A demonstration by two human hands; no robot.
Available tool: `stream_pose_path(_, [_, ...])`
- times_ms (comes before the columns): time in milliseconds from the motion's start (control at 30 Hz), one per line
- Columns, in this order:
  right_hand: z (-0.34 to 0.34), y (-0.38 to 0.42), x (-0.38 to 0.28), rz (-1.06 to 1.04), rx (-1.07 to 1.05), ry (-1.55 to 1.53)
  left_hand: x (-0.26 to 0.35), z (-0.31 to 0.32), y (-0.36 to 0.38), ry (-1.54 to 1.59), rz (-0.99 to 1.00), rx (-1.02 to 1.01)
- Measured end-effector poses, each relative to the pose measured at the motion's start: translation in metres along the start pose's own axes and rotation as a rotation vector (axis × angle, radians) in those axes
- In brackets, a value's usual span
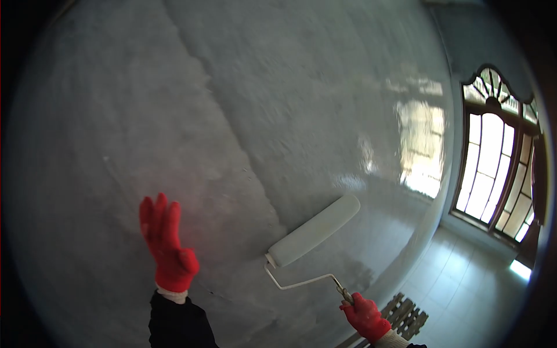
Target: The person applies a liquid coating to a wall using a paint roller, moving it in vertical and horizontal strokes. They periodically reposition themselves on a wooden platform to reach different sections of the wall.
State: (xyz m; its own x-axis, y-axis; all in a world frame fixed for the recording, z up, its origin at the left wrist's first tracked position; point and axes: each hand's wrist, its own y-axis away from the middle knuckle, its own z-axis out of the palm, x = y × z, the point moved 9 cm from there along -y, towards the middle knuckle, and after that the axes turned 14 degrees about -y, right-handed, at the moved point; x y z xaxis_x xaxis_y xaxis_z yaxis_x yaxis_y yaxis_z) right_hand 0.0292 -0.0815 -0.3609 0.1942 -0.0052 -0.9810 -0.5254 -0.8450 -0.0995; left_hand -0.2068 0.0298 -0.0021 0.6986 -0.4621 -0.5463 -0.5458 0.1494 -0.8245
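In a red glove, my right hand (366,316) is wrapped round the handle of a paint roller (316,231) at the lower right. Its long pale sleeve lies against the grey wall (145,104), tilted up to the right, and a bent wire frame links it to the handle. My left hand (166,243), also red-gloved, is raised in front of the wall at lower left with fingers stretched upward and nothing in it. A ragged line runs down the wall; the surface right of it is darker and glossy, the left side duller.
A dark-framed window (490,156) with an arched top stands at the right, and its light reflects on the wet-looking wall. Below are pale floor tiles (449,269). Wooden slats (406,316) show beneath, just beyond my right hand.
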Motion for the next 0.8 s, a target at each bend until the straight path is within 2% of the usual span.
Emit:
stream_pose_path(33, [-0.003, -0.003, -0.022, -0.042, 0.012, -0.100, 0.000, -0.002, 0.004, 0.041, -0.036, -0.002])
stream_pose_path(167, [-0.019, -0.024, -0.094, -0.129, 0.040, -0.014, 0.002, -0.018, 0.003, 0.117, -0.064, 0.068])
stream_pose_path(267, [-0.032, -0.038, -0.163, -0.292, 0.079, -0.029, 0.005, -0.034, 0.009, 0.139, -0.052, 0.120])
stream_pose_path(400, [-0.047, -0.061, -0.264, -0.608, 0.126, -0.101, -0.005, -0.037, 0.015, 0.178, -0.123, 0.151])
stream_pose_path(467, [-0.053, -0.073, -0.314, -0.683, 0.105, -0.076, -0.010, -0.038, 0.011, 0.186, -0.153, 0.162])
stream_pose_path(533, [-0.055, -0.083, -0.359, -0.720, 0.070, -0.169, -0.014, -0.043, 0.011, 0.194, -0.149, 0.143])
stream_pose_path(667, [-0.060, -0.103, -0.453, -0.589, 0.084, -0.172, -0.022, -0.036, 0.004, 0.197, -0.156, 0.150])
stream_pose_path(800, [-0.063, -0.118, -0.548, -0.756, 0.064, -0.139, -0.037, -0.020, 0.003, 0.224, -0.246, 0.157])
